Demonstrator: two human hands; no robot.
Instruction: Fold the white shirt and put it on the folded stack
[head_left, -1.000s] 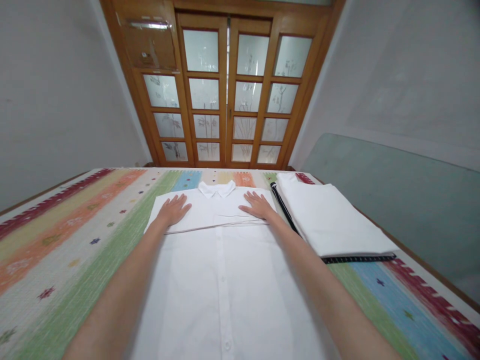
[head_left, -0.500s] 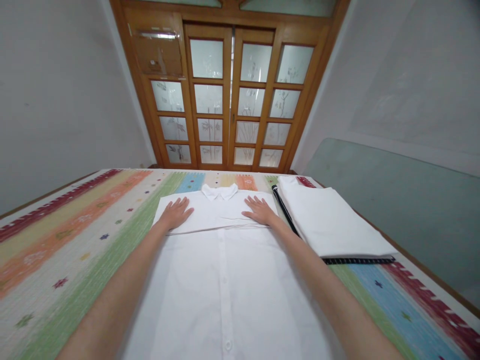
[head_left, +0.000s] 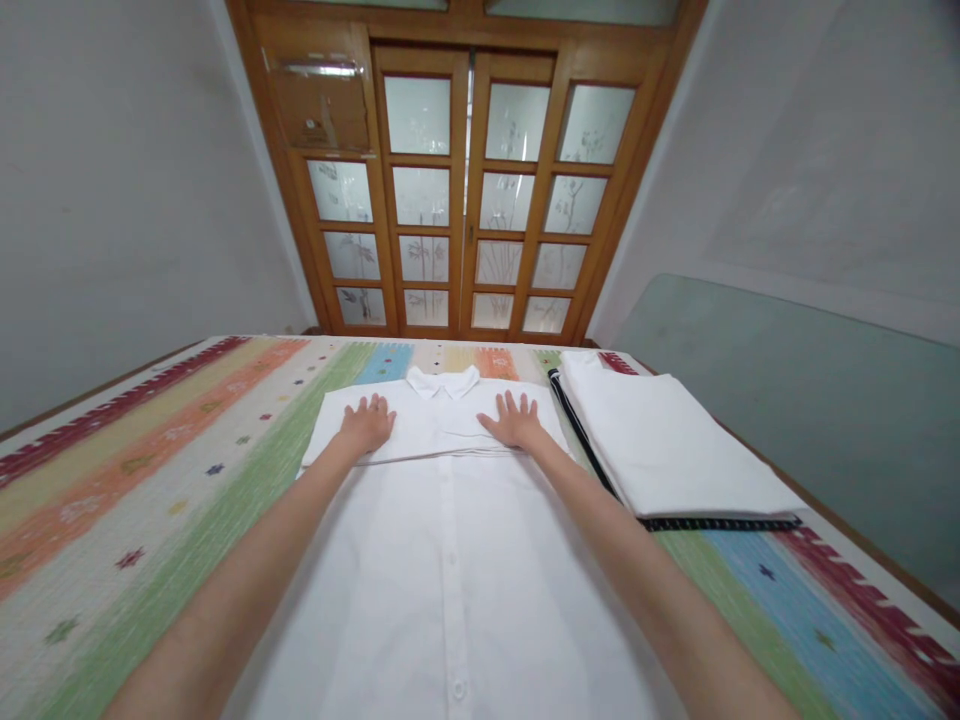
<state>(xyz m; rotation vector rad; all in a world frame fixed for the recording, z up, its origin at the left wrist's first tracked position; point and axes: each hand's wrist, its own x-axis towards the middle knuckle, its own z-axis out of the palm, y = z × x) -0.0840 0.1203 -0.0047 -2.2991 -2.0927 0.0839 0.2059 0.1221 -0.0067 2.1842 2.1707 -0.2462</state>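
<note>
White shirt (head_left: pixel 431 540) under 2 spread hands (head_left: pixel 367 426) (head_left: pixel 513 422)

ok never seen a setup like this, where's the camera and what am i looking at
There's no machine here: these are a person's bare hands, seen by one camera worn on the head, looking forward and down. The left hand and right hand rest on a white shirt, on the folded layers just below its collar. Neither hand visibly holds anything. The shirt lies on a striped cover; to its right sits folded white cloth with a black edge below it. Beyond are wooden doors with glass panes.
</note>
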